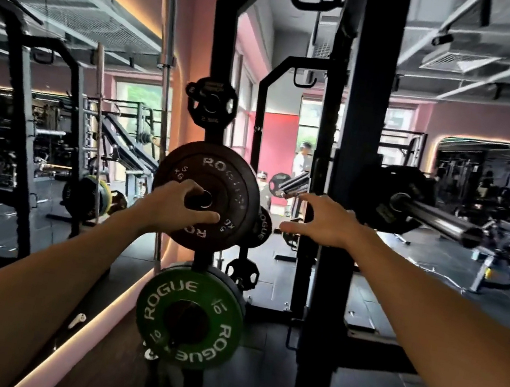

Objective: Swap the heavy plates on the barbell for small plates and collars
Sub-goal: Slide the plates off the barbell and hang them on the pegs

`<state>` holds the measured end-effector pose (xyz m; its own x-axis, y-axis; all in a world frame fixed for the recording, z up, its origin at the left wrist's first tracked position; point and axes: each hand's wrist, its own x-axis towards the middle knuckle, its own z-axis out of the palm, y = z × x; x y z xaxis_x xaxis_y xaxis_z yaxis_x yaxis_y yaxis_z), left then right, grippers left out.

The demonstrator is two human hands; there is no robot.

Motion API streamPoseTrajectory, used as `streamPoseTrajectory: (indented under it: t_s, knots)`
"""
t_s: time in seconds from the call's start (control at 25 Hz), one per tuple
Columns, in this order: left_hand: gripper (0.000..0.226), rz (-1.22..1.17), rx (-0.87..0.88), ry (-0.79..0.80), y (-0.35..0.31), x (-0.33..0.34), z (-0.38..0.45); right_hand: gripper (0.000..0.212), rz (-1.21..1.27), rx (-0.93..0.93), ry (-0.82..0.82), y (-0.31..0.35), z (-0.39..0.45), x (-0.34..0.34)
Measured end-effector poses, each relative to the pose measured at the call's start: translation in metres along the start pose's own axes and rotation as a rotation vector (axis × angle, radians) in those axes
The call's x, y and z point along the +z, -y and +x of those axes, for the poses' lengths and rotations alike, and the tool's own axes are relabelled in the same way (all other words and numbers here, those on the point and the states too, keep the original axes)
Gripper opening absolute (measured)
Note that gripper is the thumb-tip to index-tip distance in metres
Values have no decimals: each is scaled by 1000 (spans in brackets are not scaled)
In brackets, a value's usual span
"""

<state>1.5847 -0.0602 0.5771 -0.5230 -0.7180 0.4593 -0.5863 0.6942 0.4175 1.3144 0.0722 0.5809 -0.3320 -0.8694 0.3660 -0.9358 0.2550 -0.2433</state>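
Observation:
A black 5 kg Rogue plate (pixel 216 171) hangs on a storage peg of the rack's rear upright. My left hand (pixel 174 205) lies on its face, fingers curled at the centre hole and thumb stretched across the lower face. My right hand (pixel 321 219) hovers just right of the plate's edge, fingers spread, holding nothing. A green 10 kg plate (pixel 217 329) hangs on the peg below. A small 2.5 kg plate (pixel 210 103) hangs above. The barbell sleeve (pixel 438 219) sticks out at right with a black plate (pixel 384 198) on it.
The black front upright (pixel 345 208) of the rack stands between my right hand and the barbell. A mirror (pixel 55 126) covers the wall at left. Another small plate (pixel 242 272) hangs low behind. A person (pixel 300 164) stands far back near the doorway.

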Motion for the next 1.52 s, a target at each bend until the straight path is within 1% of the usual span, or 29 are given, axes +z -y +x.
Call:
streamPoseTrajectory:
  t_s: [0.16,0.32,0.44,0.48,0.6,0.72,0.84,0.96,1.12,1.32,1.44,1.52]
  knots:
    - [78,-9,52,39,-67,21,-8,99,-7,53,-17,-49,-49,-41]
    - [87,-10,100,78,-144,51,-8,97,-35,119,-40,-115,-91,-83]
    - [104,-37,108,91,-200,80,-8,94,-69,144,-51,-164,-115,-108]
    - [104,-54,110,100,-218,90,-9,93,-66,151,-50,-179,-123,-116]
    - [84,-112,99,90,-271,128,-2,90,-41,170,-46,-235,-141,-137]
    - [80,-111,65,67,-307,159,9,90,-6,165,-29,-286,-149,-147]
    - [71,-101,50,65,-323,179,24,91,70,166,-15,-326,-143,-151]
    - [66,-92,40,53,-331,197,48,87,30,187,0,-361,-121,-147]
    - [64,-56,34,23,-335,222,98,78,4,222,-31,-392,-80,-136]
    - [59,-47,74,-5,-326,275,193,77,52,257,-44,-435,-4,-108]
    - [55,-63,61,-16,-320,303,252,74,34,272,-52,-458,49,-89]
    - [53,-36,56,-36,-315,318,288,76,33,275,-47,-470,83,-77]
